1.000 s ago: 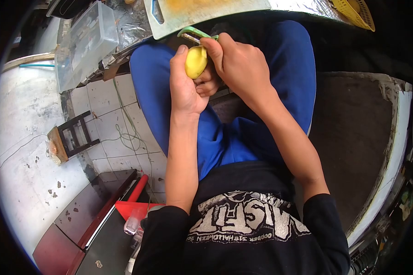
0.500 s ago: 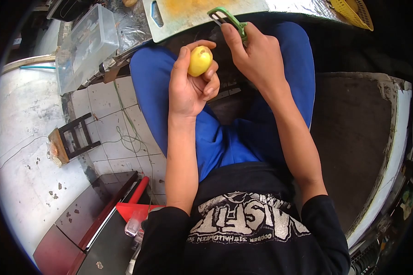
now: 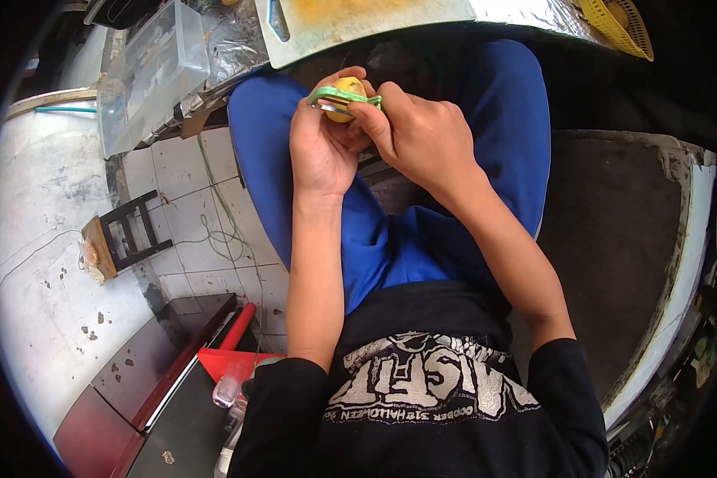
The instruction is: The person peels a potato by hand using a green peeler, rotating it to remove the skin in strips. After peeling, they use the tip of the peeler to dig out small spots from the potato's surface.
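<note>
My left hand [image 3: 323, 151] is closed around a small yellow potato [image 3: 349, 84], palm turned up, above my lap. A brownish patch shows on the potato's upper end. In my right hand [image 3: 424, 135] is a green peeler [image 3: 323, 95], gripped by its handle. Its blade lies across the potato, and the frame hides part of the yellow surface. The fingertips of both hands are close together there.
Ahead lies a stained white cutting board [image 3: 327, 47] on a foil-covered surface. A clear plastic box [image 3: 153, 88] stands at the left, and a yellow basket [image 3: 625, 30] at the far right. A small stool [image 3: 123, 237] is on the floor.
My right hand has brought the peeler down and left, from above the potato onto it. My left hand has stayed nearly in place, still holding the potato.
</note>
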Demonstrator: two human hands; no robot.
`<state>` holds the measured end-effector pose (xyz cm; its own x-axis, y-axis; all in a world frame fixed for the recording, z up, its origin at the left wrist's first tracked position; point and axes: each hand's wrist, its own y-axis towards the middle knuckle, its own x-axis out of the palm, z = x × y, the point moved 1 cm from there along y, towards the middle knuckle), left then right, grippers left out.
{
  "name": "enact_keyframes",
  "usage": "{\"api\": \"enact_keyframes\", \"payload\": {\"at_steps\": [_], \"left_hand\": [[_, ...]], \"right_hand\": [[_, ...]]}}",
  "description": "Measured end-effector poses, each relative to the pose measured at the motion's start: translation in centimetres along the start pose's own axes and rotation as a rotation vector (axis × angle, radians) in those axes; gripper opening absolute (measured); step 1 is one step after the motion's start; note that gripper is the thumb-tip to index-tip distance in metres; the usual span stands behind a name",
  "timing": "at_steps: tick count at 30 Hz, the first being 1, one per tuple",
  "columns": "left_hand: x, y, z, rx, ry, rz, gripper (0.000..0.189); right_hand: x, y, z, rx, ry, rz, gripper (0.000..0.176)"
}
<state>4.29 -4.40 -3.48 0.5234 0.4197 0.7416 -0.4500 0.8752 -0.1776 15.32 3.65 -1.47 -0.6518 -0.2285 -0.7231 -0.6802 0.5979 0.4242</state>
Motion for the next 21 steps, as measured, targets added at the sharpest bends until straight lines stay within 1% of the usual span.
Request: {"api": "enact_keyframes", "payload": {"at_steps": [1, 5, 7, 8, 10, 12, 14, 16, 19, 20, 21], "left_hand": [[-0.2, 0.0, 0.0, -0.011, -0.060, -0.043, 0.050], [-0.1, 0.0, -0.4, 0.044, -0.011, -0.007, 0.046], [0.2, -0.1, -0.1, 0.056, 0.133, 0.036, 0.042], [0.3, -0.1, -0.1, 0.056, 0.133, 0.034, 0.042], [0.5, -0.3, 0.0, 0.060, 0.273, 0.030, 0.039], [0.3, -0.2, 0.4, 0.066, 0.275, 0.012, 0.038], [0.4, -0.4, 0.3, 0.066, 0.274, -0.002, 0.037], [0.7, -0.4, 0.5, 0.096, 0.096, 0.059, 0.035], [0.5, -0.4, 0.9, 0.094, 0.106, 0.002, 0.035], [0.6, -0.5, 0.7, 0.093, 0.104, 0.002, 0.035], [1.0, -0.5, 0.7, 0.100, 0.237, 0.011, 0.036]], "right_hand": [[0.0, 0.0, -0.1, 0.000, 0.001, -0.001, 0.048], [0.1, 0.0, -0.2, -0.019, -0.056, 0.027, 0.047], [0.2, 0.1, -0.2, -0.025, -0.064, 0.044, 0.046], [0.2, 0.2, -0.2, 0.001, -0.048, 0.047, 0.043], [0.3, 0.3, -0.3, 0.028, -0.029, 0.048, 0.041], [0.6, 0.4, -0.2, 0.013, 0.018, 0.108, 0.048], [0.5, 0.5, -0.2, 0.013, 0.020, 0.102, 0.048], [0.6, 0.7, -0.4, 0.003, 0.031, 0.104, 0.048], [0.7, 0.5, -0.1, 0.024, 0.050, 0.076, 0.048], [0.9, 0.5, 0.1, 0.020, 0.066, 0.102, 0.048], [0.8, 0.8, 0.1, 0.016, 0.083, 0.131, 0.049]]}}
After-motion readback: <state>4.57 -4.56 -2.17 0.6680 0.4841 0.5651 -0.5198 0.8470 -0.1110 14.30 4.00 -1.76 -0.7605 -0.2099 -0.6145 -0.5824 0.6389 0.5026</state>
